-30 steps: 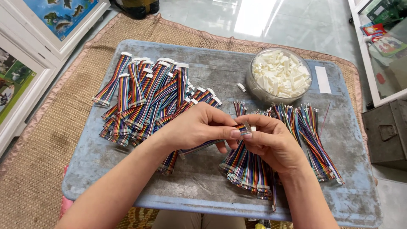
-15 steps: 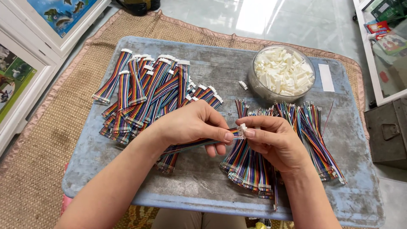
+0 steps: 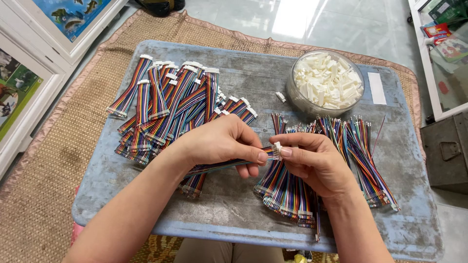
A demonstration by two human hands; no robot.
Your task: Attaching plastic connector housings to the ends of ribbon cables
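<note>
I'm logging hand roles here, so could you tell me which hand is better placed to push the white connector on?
Probably the right hand: its fingertips pinch the connector, while the left hand grips the cable.

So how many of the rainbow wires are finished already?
The big pile on the left already has white plugs on its ends, so those look done. The left hand holds one rainbow wire strip while the right hand holds a white plug at its tip. The pile on the right has bare upper ends, and the bowl of white plugs is full.
</note>
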